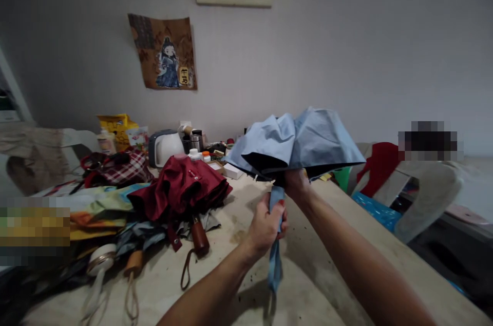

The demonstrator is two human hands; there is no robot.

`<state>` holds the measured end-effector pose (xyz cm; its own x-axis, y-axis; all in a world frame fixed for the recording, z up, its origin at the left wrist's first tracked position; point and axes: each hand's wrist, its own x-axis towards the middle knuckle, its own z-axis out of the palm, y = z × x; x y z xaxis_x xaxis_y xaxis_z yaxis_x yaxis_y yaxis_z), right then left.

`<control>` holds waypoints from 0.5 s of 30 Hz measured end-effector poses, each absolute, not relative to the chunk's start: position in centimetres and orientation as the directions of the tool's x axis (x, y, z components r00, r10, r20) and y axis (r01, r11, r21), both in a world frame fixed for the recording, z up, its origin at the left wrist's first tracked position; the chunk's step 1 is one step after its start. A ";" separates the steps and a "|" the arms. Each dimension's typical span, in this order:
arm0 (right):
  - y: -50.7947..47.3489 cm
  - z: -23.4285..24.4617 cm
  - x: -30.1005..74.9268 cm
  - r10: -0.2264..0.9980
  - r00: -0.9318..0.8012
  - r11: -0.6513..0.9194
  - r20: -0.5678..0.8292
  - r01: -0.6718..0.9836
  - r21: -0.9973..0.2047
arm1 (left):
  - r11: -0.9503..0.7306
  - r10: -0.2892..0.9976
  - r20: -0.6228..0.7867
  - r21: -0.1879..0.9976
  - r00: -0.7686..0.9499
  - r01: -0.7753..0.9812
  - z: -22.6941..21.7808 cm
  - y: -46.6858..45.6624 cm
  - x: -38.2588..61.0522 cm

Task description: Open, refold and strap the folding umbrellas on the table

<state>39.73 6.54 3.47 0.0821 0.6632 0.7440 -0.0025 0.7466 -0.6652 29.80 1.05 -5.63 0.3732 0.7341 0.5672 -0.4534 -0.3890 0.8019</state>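
A light blue umbrella with a dark underside is held above the table, its canopy partly folded and loose. Its blue handle points down toward me, and a blue wrist strap dangles from it. My left hand is wrapped around the handle. Just under the canopy, my right hand reaches in at the shaft; its fingers are hidden by the fabric. To the left lies a folded dark red umbrella with a brown handle.
More umbrellas, one with a wooden handle, pile up at the left of the table. Behind them stand a white kettle, a plaid item and small bottles. Chairs with a blue plastic bag are at right.
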 end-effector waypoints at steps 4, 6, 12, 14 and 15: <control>6.8 4.9 37.4 0.678 0.037 0.712 0.734 -0.280 -0.644 | -0.600 0.746 0.646 0.757 0.163 -0.258 -6.1 2.0 29.5; 7.0 5.3 36.9 0.690 -0.021 0.671 0.723 -0.356 -0.651 | -0.596 0.750 0.643 0.758 0.152 -0.263 -6.1 2.2 29.3; 6.2 4.1 36.7 0.765 -0.009 0.583 0.644 -0.414 -0.699 | -0.392 0.762 0.585 0.759 0.279 -0.520 -4.8 1.9 28.3; 5.1 2.8 36.4 0.823 -0.093 0.494 0.560 -0.369 -0.787 | -0.450 0.739 0.629 0.728 0.242 -0.517 -4.5 2.1 27.7; 4.5 2.1 36.2 0.843 -0.136 0.458 0.520 -0.327 -0.827 | -0.523 0.726 0.661 0.709 0.188 -0.474 -4.4 2.3 27.5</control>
